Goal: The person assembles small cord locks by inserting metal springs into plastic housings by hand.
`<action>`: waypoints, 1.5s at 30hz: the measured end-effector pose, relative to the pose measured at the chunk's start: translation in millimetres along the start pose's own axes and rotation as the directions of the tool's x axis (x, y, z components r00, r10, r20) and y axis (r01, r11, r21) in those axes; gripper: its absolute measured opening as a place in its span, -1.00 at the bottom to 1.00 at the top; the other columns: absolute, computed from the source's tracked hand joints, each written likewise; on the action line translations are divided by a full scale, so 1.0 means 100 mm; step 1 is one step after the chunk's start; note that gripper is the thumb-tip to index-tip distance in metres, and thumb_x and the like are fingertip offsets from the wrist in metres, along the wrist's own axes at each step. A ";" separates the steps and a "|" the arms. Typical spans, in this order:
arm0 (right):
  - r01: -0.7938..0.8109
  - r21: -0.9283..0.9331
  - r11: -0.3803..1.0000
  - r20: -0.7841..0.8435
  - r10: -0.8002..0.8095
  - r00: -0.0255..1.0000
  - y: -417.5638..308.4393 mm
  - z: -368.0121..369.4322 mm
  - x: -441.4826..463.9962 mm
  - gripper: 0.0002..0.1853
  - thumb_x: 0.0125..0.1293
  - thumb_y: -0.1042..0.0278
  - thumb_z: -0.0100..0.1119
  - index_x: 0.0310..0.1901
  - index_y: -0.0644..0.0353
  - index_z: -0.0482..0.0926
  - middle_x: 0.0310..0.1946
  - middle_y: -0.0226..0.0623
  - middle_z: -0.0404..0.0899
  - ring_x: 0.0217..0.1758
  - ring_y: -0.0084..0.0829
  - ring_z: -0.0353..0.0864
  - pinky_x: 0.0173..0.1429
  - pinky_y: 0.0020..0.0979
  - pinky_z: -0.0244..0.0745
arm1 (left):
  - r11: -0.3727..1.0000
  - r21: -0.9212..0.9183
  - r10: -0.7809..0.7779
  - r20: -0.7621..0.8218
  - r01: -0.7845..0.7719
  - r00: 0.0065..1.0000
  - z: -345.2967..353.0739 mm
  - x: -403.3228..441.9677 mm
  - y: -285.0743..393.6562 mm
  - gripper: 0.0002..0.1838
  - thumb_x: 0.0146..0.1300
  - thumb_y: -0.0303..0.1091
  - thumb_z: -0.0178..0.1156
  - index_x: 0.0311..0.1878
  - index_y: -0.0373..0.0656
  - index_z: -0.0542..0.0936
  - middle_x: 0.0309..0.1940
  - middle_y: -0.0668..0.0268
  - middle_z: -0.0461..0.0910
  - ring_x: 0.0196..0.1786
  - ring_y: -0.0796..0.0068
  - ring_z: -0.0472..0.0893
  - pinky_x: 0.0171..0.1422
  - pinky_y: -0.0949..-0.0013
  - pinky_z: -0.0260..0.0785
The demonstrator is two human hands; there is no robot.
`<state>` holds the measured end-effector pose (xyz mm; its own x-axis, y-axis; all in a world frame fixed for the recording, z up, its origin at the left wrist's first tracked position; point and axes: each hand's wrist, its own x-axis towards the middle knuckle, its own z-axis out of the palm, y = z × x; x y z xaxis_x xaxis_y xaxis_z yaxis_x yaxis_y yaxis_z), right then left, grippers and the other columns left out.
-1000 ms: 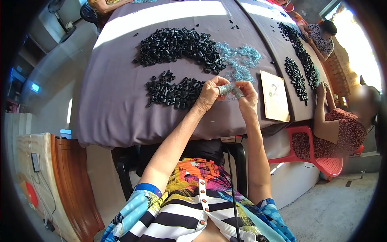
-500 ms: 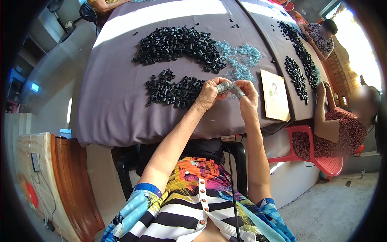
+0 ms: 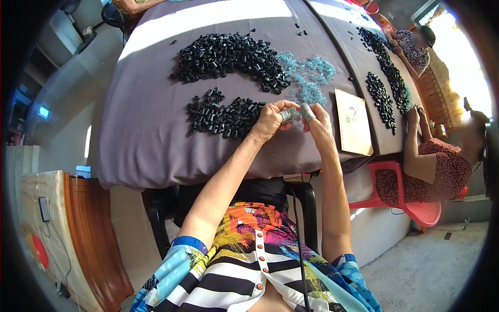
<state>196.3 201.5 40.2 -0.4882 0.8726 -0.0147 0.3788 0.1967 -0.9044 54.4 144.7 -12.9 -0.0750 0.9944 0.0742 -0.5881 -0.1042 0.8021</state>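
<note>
My left hand (image 3: 271, 122) is raised over the near part of the table, its fingers pinched together. My right hand (image 3: 319, 126) meets it from the right, also pinched, fingertips almost touching the left ones. Grey wrapping, which looks like tape, covers some fingers of both hands. Whatever sits between the fingertips is too small to make out. Beside my left hand lies a pile of short black plastic tubes (image 3: 223, 115). Just beyond both hands is a heap of small silvery-blue wire pieces, apparently springs (image 3: 311, 78).
A larger pile of black tubes (image 3: 223, 57) lies farther back on the cloth-covered table (image 3: 140, 119). Right of my hands is a brown card or booklet (image 3: 354, 122). Co-workers sit along the right side near more black piles (image 3: 382, 101); a red chair (image 3: 387, 192) stands there.
My right hand has turned and its wrapped finger now points upward, beside the left fingertips. My left hand stays nearly in place. The piles look the same.
</note>
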 end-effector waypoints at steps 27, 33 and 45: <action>0.227 0.408 0.885 -0.066 -0.219 0.974 0.10 0.06 -0.05 -0.85 0.14 0.69 0.01 -0.26 0.26 0.44 -0.38 -0.43 0.46 -0.27 -0.61 0.46 -0.19 -0.56 0.39 | 0.962 -0.236 -0.112 0.108 0.135 0.988 -0.04 -0.02 0.05 -0.81 0.19 -0.53 0.02 -0.13 -0.25 0.50 -0.41 0.20 0.56 -0.59 0.64 0.43 -0.52 0.63 0.25; 0.245 0.312 0.918 -0.080 -0.232 0.969 0.09 0.06 -0.11 -0.84 0.18 0.65 -0.01 -0.21 0.26 0.47 -0.35 -0.42 0.49 -0.29 -0.62 0.48 -0.11 -0.54 0.39 | 0.947 -0.286 -0.108 0.151 0.148 0.983 -0.05 -0.02 0.03 -0.81 0.20 -0.55 0.01 -0.12 -0.26 0.49 -0.39 0.18 0.56 -0.58 0.62 0.44 -0.50 0.61 0.28; 0.076 0.395 0.915 -0.008 -0.079 0.997 0.03 0.11 -0.11 -0.86 0.34 0.43 -0.08 -0.23 0.27 0.48 -0.52 -0.43 0.46 -0.49 -0.65 0.42 -0.44 -0.58 0.39 | 0.956 -0.264 -0.102 0.097 0.124 0.990 -0.04 -0.01 0.02 -0.83 0.21 -0.55 0.00 -0.14 -0.26 0.49 -0.40 0.28 0.54 -0.56 0.65 0.43 -0.53 0.64 0.26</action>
<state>194.2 187.7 32.5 -0.5102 0.8579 0.0601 -0.0010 0.0693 -0.9976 49.8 143.4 -13.5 0.0637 0.9968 0.0489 -0.7845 0.0197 0.6198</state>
